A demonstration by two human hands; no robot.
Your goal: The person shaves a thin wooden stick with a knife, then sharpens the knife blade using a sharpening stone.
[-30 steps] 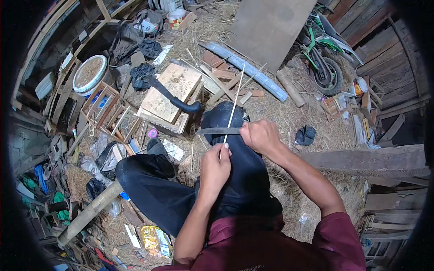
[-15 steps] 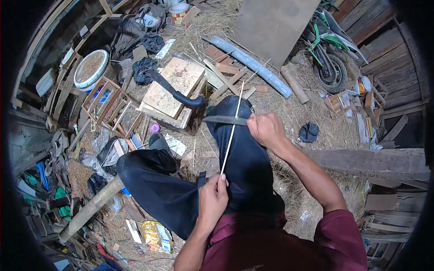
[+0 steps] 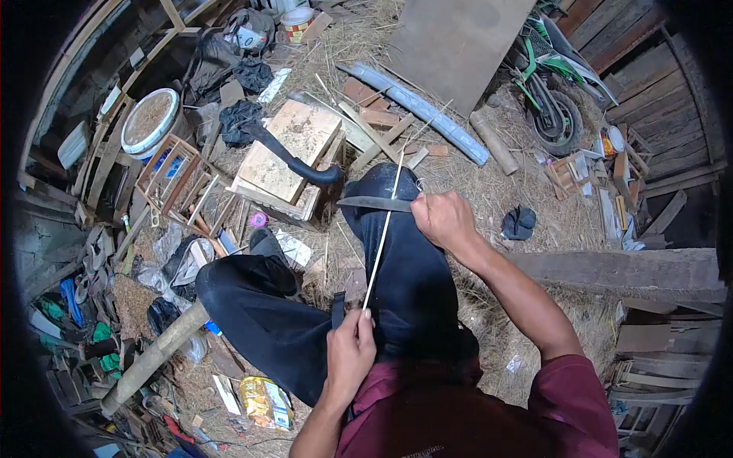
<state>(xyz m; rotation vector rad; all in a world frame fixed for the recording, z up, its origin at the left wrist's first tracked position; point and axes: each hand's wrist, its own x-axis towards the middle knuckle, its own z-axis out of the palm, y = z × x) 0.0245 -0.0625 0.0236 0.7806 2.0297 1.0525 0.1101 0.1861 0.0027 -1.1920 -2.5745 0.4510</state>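
My left hand [image 3: 353,342] is closed on the near end of a thin pale strip [image 3: 376,267], pinching it close to my lap. The strip runs away from me along my dark-trousered thigh to beyond the knee. My right hand [image 3: 447,220] is wrapped round the handle of a knife [image 3: 374,203], hiding that handle. Its blade points left and lies across the strip at my knee [image 3: 378,179]. A curved dark blade with a black handle [image 3: 317,174] rests on a wooden block [image 3: 286,149] ahead and to the left.
A white bucket [image 3: 153,122] and a small wooden frame [image 3: 168,172] stand on the left. A thick pole [image 3: 153,359] lies near my left knee. To the right are a beam [image 3: 618,275] and a motorbike [image 3: 557,114]. Straw and wood scraps litter the floor.
My left hand has drawn back toward my body, pulling the strip with it under the blade. The knife and my right hand stay nearly in place over the knee.
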